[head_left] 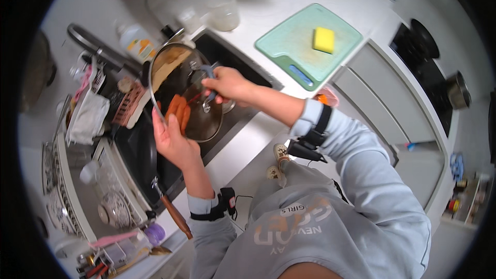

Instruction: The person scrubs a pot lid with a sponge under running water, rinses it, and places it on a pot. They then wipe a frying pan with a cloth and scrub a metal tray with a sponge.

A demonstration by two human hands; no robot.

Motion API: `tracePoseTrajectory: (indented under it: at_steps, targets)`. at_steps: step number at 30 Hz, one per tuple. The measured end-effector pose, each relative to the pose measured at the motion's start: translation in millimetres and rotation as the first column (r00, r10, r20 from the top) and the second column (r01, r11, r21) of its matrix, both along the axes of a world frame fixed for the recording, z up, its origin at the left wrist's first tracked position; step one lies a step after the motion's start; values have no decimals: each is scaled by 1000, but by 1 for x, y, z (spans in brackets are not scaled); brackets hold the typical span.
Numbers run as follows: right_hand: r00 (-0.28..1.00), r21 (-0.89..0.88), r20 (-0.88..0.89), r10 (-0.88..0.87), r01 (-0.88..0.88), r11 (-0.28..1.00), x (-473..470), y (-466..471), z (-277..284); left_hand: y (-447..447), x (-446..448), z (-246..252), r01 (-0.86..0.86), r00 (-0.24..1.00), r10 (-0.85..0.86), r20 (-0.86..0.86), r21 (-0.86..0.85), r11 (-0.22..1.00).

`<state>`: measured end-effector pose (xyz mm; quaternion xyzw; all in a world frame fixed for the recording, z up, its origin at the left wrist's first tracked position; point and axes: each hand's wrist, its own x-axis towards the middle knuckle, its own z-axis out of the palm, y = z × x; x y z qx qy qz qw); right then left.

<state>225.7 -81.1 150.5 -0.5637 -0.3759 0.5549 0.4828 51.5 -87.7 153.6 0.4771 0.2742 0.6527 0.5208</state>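
A round glass pot lid (207, 124) is tilted over the sink (232, 54), between my hands. My right hand (228, 85) grips its grey-blue handle (209, 71). My left hand (176, 143) holds the metal rim at the near left side, thumb on the glass. Through the lid show several long orange pieces (179, 110); what they are is unclear. A dark frying pan with a wooden handle (176, 217) rests in the left part of the sink, its handle sticking out over the front edge.
On the counter, a green cutting board (286, 46) bears a yellow sponge (323, 40). Behind the sink stand a faucet (104, 52), a detergent bottle (135, 40) and a plastic container (224, 11). A dish rack (112, 182) with bowls is at left; a black cooktop (420, 77) lies right.
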Motion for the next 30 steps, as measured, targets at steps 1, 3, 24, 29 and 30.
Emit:
tracePoseTrajectory:
  at_steps: [1,3,24,29,30]
  targets:
    - [997,-13,-39,-62,62,998,-6,-1,0,-4,3,0,-35,999,36,-23,38,999]
    - [994,14,55,-98,97,995,-15,-3,-2,-13,7,3,-59,996,66,-66,111,992]
    - [724,463,-547,-421,680,568,219,-330,-35,-284,260,71,691,720,-75,-690,702,174]
    - [429,376,-461,-777,888,267,301,-523,-32,-415,366,59,727,643,-353,-679,686,3]
    - [398,358,-442,-804,900,248,314,-562,-30,-442,385,56,732,620,-401,-674,681,-13]
